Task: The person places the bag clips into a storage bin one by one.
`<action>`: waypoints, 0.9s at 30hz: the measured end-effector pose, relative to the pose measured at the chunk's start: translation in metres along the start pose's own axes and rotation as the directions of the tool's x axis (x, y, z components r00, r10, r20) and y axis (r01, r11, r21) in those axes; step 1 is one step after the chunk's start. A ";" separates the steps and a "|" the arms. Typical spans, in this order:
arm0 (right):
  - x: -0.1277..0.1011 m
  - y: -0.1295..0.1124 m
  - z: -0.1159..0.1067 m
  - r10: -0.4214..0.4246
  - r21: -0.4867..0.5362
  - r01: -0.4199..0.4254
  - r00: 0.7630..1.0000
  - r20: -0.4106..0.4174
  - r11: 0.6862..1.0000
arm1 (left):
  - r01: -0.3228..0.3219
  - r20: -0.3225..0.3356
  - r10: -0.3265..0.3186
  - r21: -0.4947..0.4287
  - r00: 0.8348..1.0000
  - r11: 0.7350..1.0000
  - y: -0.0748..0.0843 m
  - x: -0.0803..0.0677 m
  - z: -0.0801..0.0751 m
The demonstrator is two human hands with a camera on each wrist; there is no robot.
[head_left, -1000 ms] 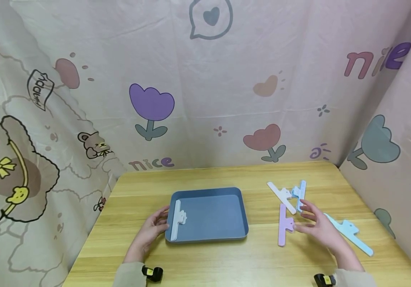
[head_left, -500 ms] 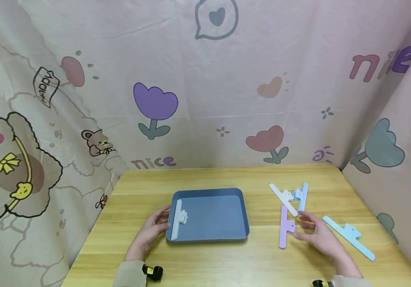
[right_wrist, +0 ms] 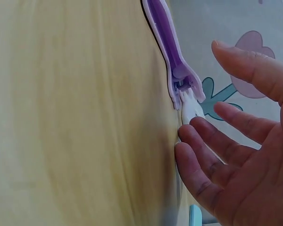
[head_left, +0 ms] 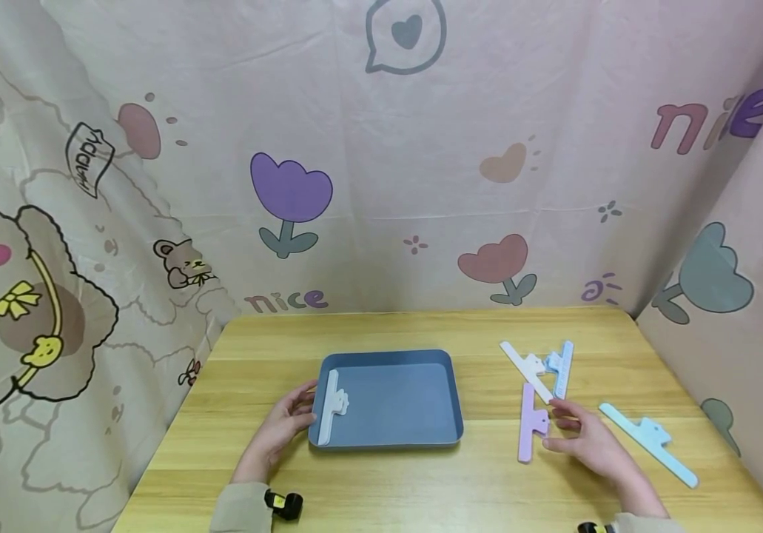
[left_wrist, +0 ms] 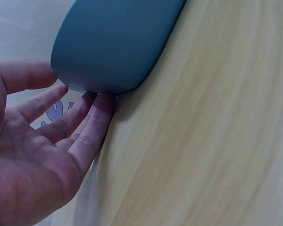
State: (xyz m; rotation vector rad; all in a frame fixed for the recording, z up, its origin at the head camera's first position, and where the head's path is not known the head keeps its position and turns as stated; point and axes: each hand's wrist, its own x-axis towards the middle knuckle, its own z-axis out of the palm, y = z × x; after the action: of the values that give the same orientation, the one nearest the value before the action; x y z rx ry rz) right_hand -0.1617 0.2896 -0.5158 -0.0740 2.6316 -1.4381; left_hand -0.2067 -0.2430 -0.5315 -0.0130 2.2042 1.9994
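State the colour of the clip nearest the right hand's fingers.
Purple clip, clearest in the head view.

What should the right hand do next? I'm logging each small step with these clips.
Probably close thumb and fingers on the purple clip. The right hand is open, its fingertips just at the clip's handle tab, not gripping. One white clip already lies in the blue tray, steadied by the left hand.
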 end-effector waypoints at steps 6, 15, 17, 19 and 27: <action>0.003 0.003 0.001 0.000 -0.013 0.000 1.000 -0.003 1.000 | -0.002 -0.002 0.002 -0.014 1.000 1.000 0.001 0.000 0.000; 0.007 0.004 0.003 0.034 -0.056 -0.035 0.999 -0.028 0.998 | -0.014 0.021 0.014 0.000 1.000 1.000 0.000 0.001 -0.002; 0.008 0.003 0.003 0.037 -0.067 -0.039 0.999 -0.032 0.997 | -0.014 0.026 0.014 -0.003 1.000 1.000 0.000 0.000 -0.002; 0.009 0.003 0.003 0.035 -0.078 -0.038 0.999 -0.035 0.996 | -0.012 0.030 0.012 -0.004 0.999 1.000 0.000 0.000 -0.002; 0.013 0.003 0.004 0.050 -0.115 -0.056 0.997 -0.051 0.992 | 0.008 0.022 -0.007 -0.018 1.000 1.000 0.002 0.000 0.000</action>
State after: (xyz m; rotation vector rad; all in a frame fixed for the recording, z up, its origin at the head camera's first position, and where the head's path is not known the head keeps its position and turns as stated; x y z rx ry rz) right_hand -0.1742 0.2861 -0.5215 0.0181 2.7321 -1.2856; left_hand -0.2075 -0.2431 -0.5293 -0.0019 2.1693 2.0062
